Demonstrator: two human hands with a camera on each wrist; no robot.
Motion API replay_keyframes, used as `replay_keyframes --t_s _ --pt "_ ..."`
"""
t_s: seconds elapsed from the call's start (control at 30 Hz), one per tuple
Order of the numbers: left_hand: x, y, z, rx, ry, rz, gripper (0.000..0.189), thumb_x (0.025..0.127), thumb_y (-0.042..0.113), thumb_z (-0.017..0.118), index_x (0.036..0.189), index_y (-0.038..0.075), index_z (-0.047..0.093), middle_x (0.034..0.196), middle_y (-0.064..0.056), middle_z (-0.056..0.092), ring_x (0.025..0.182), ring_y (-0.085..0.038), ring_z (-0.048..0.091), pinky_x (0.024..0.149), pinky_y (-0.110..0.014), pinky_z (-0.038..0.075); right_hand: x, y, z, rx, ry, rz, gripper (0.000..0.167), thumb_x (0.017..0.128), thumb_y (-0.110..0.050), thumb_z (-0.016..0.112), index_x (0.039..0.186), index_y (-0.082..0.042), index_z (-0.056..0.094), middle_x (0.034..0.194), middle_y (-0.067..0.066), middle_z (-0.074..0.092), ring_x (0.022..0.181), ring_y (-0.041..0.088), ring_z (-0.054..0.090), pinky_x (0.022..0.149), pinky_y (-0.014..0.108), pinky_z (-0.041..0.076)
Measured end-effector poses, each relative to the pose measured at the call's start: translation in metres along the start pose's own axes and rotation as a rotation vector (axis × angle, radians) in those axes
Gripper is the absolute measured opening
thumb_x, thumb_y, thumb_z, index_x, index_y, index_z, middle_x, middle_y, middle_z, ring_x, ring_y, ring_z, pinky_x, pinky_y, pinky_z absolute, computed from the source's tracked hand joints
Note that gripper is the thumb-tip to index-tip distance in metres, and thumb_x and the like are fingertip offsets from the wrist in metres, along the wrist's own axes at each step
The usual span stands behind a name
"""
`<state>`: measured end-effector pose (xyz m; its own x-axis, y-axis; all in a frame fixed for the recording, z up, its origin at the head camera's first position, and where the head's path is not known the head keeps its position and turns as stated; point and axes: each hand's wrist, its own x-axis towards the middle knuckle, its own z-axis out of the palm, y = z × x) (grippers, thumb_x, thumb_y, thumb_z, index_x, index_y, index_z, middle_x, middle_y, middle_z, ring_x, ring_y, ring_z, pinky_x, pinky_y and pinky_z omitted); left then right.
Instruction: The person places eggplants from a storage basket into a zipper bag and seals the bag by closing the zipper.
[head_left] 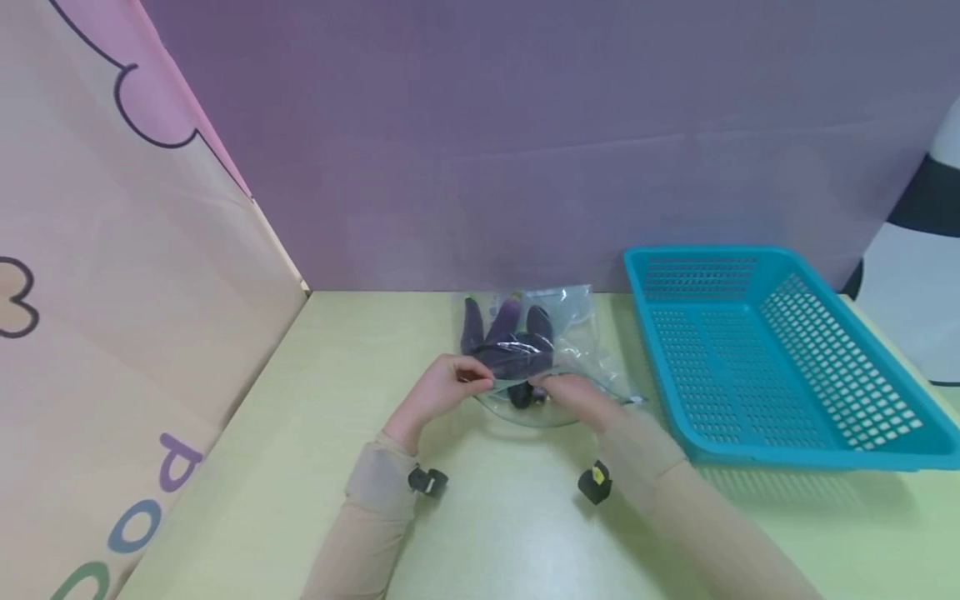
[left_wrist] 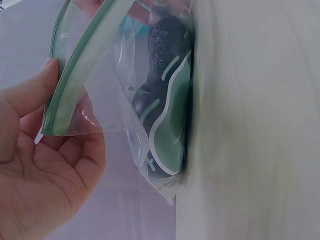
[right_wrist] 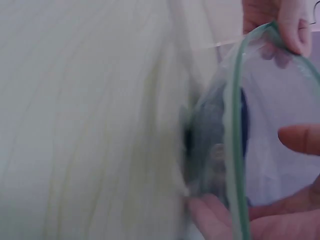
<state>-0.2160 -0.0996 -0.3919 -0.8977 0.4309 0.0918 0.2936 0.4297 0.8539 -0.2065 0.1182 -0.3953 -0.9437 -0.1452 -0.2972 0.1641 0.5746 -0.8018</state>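
Note:
A clear zip bag with a green zip edge lies on the table, its mouth towards me. Several dark purple eggplants are inside; one reaches close to the mouth. My left hand pinches the left corner of the zip edge between thumb and fingers, lifting it off the table. My right hand is at the right of the mouth. In the right wrist view its thumb stands apart from the fingers, which lie across the bag's rim. Part of this hand is out of frame.
A turquoise plastic basket stands on the table to the right of the bag. Behind the table rises a purple panel, and a decorated panel borders the left side. The pale table extends around my forearms.

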Motion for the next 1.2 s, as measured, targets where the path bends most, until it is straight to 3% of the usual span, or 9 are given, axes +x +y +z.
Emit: replay_keyframes --t_s 0.1,0.2,0.5,0.8,1.0,1.2 --pt "0.001 0.0 0.0 0.0 0.002 0.001 0.014 0.086 0.007 0.066 0.097 -0.001 0.07 0.094 -0.014 0.069 0.084 -0.016 0.063 0.076 -0.024 0.054 -0.009 0.002 -0.006 -0.096 -0.006 0.002 0.061 0.092 -0.045 0.05 0.13 0.003 0.05 0.132 0.026 0.052 0.122 0.044 0.048 0.1 0.058 0.039" --pt "0.003 -0.001 0.0 0.002 0.003 0.002 0.014 0.086 0.007 0.066 0.098 -0.001 0.07 0.094 -0.014 0.069 0.083 -0.015 0.063 0.075 -0.023 0.054 -0.016 0.003 -0.011 -0.141 -0.004 -0.051 0.064 0.093 -0.041 0.05 0.133 0.008 0.045 0.135 0.03 0.047 0.123 0.046 0.046 0.1 0.057 0.04" --pt "0.002 -0.001 0.001 -0.005 0.004 -0.001 0.015 0.086 0.006 0.066 0.098 -0.001 0.069 0.095 -0.014 0.069 0.084 -0.016 0.063 0.076 -0.023 0.054 -0.031 0.008 -0.02 -0.181 -0.071 -0.257 0.053 0.097 -0.03 0.048 0.131 0.011 0.045 0.123 0.028 0.057 0.108 0.039 0.058 0.088 0.047 0.052" --pt "0.001 0.0 -0.002 -0.006 0.024 -0.016 0.015 0.086 0.007 0.066 0.099 -0.001 0.069 0.095 -0.014 0.07 0.084 -0.016 0.063 0.075 -0.024 0.053 -0.05 0.014 -0.032 -0.213 -0.03 -0.341 0.043 0.098 -0.026 0.048 0.125 0.007 0.052 0.125 0.026 0.057 0.111 0.039 0.057 0.091 0.048 0.05" --pt "0.0 -0.002 -0.007 0.013 0.046 -0.031 0.015 0.086 0.007 0.066 0.098 0.0 0.07 0.095 -0.013 0.07 0.084 -0.016 0.063 0.076 -0.025 0.053 -0.057 0.012 -0.036 -0.178 0.044 -0.397 0.039 0.097 -0.023 0.05 0.12 0.009 0.055 0.114 0.025 0.063 0.1 0.034 0.063 0.084 0.043 0.054" --pt "-0.003 -0.004 -0.015 0.018 0.079 -0.035 0.014 0.087 0.007 0.065 0.098 0.0 0.07 0.094 -0.013 0.07 0.084 -0.016 0.063 0.077 -0.027 0.053 -0.064 0.006 -0.041 -0.308 0.226 -0.457 0.023 0.093 -0.017 0.057 0.104 0.002 0.064 0.094 0.012 0.069 0.084 0.023 0.063 0.072 0.035 0.053"
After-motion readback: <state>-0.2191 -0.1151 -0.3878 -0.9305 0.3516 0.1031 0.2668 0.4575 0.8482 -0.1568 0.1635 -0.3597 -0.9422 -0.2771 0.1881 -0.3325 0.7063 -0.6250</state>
